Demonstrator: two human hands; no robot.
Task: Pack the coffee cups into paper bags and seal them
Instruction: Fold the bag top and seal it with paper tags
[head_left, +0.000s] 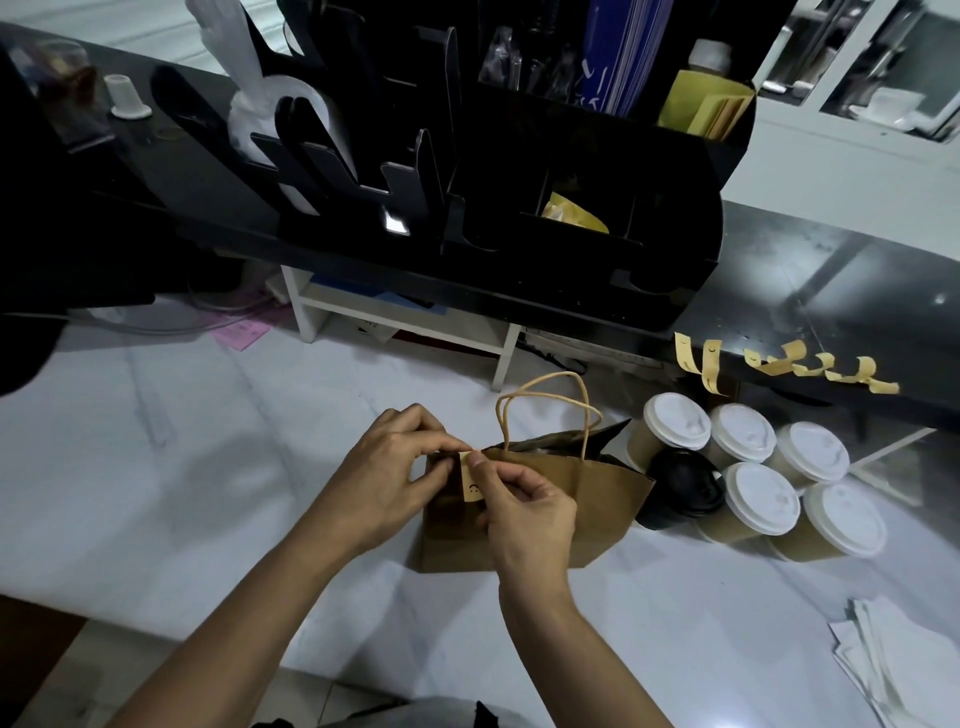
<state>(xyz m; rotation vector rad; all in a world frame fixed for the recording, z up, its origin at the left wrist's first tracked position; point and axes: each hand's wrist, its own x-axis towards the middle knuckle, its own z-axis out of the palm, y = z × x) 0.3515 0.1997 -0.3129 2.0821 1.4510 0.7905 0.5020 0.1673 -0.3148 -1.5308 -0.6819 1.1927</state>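
A brown paper bag (597, 499) with twisted paper handles stands on the white counter, its top edge folded together. A pale yellow sticker strip (471, 480) with a small smiley lies over the bag's left top edge. My left hand (395, 467) pinches the strip's upper end at the bag's rim. My right hand (524, 514) holds the strip from the right, thumb and forefinger on it. To the right of the bag stand several paper coffee cups with white lids (761, 499) and one with a black lid (685, 480).
More yellow sticker strips (779, 366) hang from the edge of the dark raised counter at the right. A black organizer (467, 208) with lids and sleeves fills the back. White paper sheets (898, 660) lie at the lower right. A white shelf (400, 312) sits under the ledge.
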